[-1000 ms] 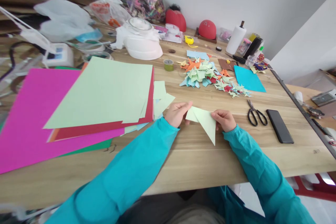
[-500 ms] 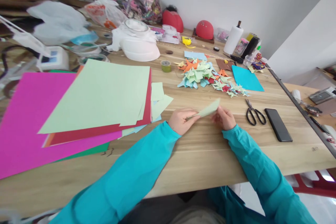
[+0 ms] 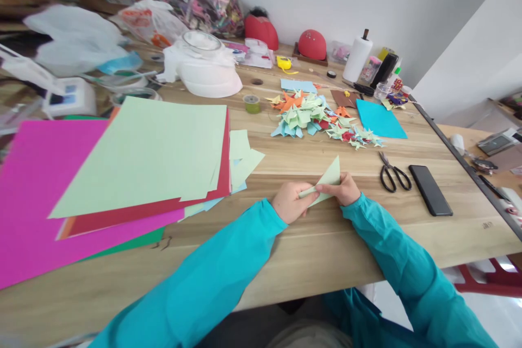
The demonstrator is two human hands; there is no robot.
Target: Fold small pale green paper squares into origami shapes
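Note:
Between my two hands is a light green piece of folded paper (image 3: 331, 173), held just above the wooden table with one pointed corner up. My left hand (image 3: 294, 200) is closed on its left, lower end. My right hand (image 3: 341, 190) pinches it from the right, thumb lying across the front near the left fingertips. Beyond the hands lies a pile of folded paper figures (image 3: 305, 114) in green, blue, orange and red. To the left, light green sheets (image 3: 150, 152) top a stack of coloured paper, with small cut green pieces (image 3: 240, 144) sticking out at its right edge.
Black-handled scissors (image 3: 393, 173) and a dark phone (image 3: 430, 190) lie right of my hands. A turquoise sheet (image 3: 381, 118) is farther back. A roll of green tape (image 3: 252, 104), white cap-like pieces (image 3: 210, 73), a yellow tape measure (image 3: 284, 62) and red domes (image 3: 312, 44) stand toward the wall.
My right hand has moved its thumb over the front of the paper, close to my left hand. The green paper has turned from a narrow strip-like view to a wider, upright triangle.

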